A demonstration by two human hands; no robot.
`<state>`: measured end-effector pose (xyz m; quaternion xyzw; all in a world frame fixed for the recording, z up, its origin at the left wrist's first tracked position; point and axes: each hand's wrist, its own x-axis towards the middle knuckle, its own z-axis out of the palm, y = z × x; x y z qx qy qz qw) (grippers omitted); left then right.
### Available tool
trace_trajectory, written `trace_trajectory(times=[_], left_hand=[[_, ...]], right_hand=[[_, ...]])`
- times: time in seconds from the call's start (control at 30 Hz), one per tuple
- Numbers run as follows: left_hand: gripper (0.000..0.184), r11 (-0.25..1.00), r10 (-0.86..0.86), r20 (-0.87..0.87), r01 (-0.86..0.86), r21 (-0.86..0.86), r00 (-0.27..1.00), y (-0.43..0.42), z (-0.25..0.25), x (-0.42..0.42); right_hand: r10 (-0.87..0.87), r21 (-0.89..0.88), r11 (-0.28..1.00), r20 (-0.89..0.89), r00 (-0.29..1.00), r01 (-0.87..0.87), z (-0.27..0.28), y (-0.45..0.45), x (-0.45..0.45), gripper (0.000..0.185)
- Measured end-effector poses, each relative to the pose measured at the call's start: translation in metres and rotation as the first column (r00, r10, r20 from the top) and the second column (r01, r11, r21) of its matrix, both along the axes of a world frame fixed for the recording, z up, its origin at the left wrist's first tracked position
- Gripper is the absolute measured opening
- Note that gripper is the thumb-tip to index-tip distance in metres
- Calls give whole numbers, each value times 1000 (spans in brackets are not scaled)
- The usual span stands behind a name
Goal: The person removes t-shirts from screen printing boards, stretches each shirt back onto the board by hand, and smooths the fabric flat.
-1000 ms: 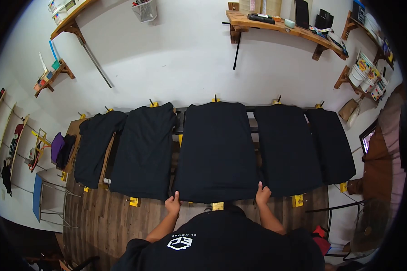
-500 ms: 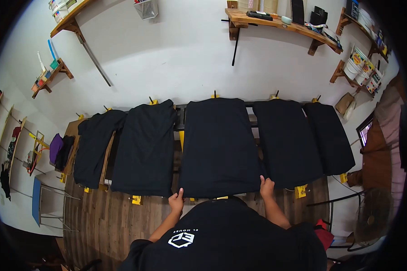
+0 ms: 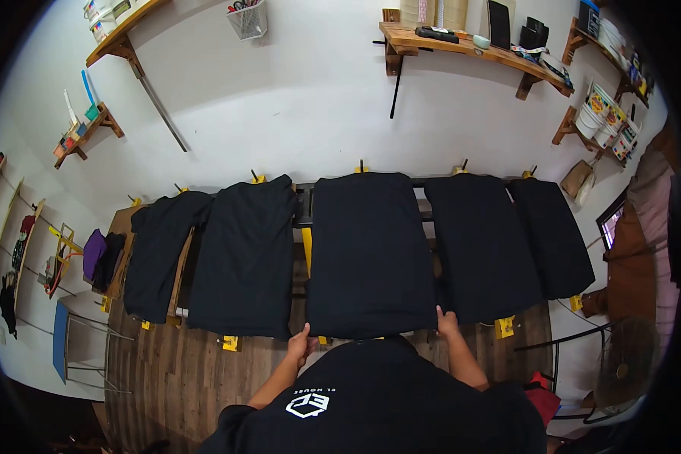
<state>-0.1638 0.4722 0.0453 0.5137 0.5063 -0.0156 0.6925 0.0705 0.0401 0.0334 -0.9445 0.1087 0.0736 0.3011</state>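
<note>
1. The middle black garment [image 3: 371,253] lies spread out at the centre of a row of five, its near edge toward the person.
2. The left hand [image 3: 301,345] is at its near left corner, thumb raised beside the cloth; I cannot tell whether the fingers grip.
3. The right hand [image 3: 448,325] is at the near right corner, thumb against the side edge (its grip is equally unclear).
4. The hands are apart, the garment's near end between them.
5. The wider left black garment [image 3: 242,257] and the wider right black garment [image 3: 483,250] flank it.
6. Yellow brackets [image 3: 505,327] show along the row, above a wood-plank floor [image 3: 166,371].
</note>
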Motion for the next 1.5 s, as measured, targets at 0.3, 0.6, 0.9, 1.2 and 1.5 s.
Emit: trace_trajectory(times=[0.3, 0.6, 0.9, 1.2, 1.5], left_hand=[[90, 997, -44, -176, 32, -69, 983, 7, 33, 45], [66, 995, -56, 154, 68, -73, 987, 26, -1, 85], [34, 979, -36, 114, 12, 205, 993, 33, -23, 69], [54, 976, 70, -25, -64, 206, 997, 69, -9, 141], [50, 999, 12, 55, -15, 45, 998, 79, 29, 230]], right_hand=[[202, -101, 975, 44, 978, -196, 78, 16, 7, 48], [76, 728, 667, -274, 959, 155, -17, 36, 79, 51], [74, 524, 848, 29, 997, -78, -33, 28, 76, 42], [89, 769, 593, -356, 930, 238, -12, 41, 134, 48], [89, 744, 652, -269, 959, 148, -20, 95, 212, 54]])
